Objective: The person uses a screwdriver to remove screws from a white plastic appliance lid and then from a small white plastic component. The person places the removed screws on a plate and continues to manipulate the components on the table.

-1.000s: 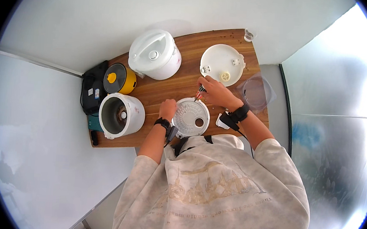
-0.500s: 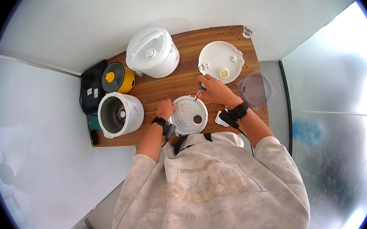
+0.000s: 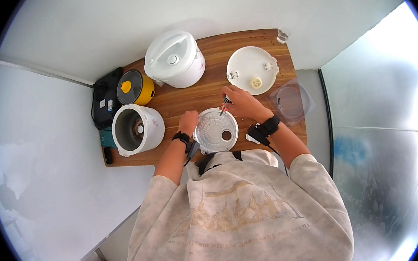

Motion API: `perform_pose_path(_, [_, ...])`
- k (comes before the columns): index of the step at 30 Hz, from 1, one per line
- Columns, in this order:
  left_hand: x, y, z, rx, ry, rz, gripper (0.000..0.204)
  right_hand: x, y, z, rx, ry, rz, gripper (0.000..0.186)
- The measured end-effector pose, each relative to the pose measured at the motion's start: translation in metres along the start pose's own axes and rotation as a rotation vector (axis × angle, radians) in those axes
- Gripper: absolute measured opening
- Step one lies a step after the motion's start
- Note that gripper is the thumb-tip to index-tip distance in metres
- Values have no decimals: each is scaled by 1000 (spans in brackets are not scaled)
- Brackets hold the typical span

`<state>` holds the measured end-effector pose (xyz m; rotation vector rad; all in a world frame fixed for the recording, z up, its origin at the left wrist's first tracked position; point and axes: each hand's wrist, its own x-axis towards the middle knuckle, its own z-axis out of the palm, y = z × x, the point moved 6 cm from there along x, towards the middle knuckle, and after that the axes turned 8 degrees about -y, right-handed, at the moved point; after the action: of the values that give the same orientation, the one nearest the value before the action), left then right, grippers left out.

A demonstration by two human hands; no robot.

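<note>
A round silvery inner lid (image 3: pixel 211 132) of a rice cooker, set in a white rim and pierced by a dark hole, lies at the table's near edge. My left hand (image 3: pixel 188 122) is closed on its left rim. In my right hand (image 3: pixel 243 104) is a screwdriver (image 3: pixel 223 108) with a red and dark handle, its tip pointing down at the lid's far edge. Whether the tip sits on a screw is too small to tell. Beyond my right hand a round white cover (image 3: pixel 247 65) lies with its inside up, a small cream disc in it.
To the left stand an open white rice cooker body (image 3: pixel 151 128), a closed white rice cooker (image 3: pixel 187 65), a yellow pot (image 3: pixel 146 91) and a black case (image 3: pixel 104 103). At right are a clear plastic container (image 3: pixel 292 101) and a small white part (image 3: pixel 253 139); a small clear cup (image 3: pixel 282 36) is at the far corner.
My right hand and the screwdriver have shifted slightly to the left along the lid's far edge. The left hand keeps its place on the rim.
</note>
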<state>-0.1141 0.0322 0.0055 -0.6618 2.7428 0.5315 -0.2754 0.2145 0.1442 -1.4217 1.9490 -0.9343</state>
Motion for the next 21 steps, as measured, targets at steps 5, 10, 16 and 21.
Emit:
perform_pose_path(5, [4, 1, 6, 137, -43, 1, 10, -1, 0, 0, -19, 6, 14, 29])
perform_pose_path(10, [3, 8, 7, 177, -62, 24, 18, -1, 5, 1, -35, 1, 28, 28])
perform_pose_path(16, [2, 7, 12, 178, -17, 22, 22, -4, 3, -1, -35, -12, 40, 29])
perform_pose_path(21, [-1, 1, 9, 118, -79, -24, 25, -6, 7, -1, -50, -11, 41, 29])
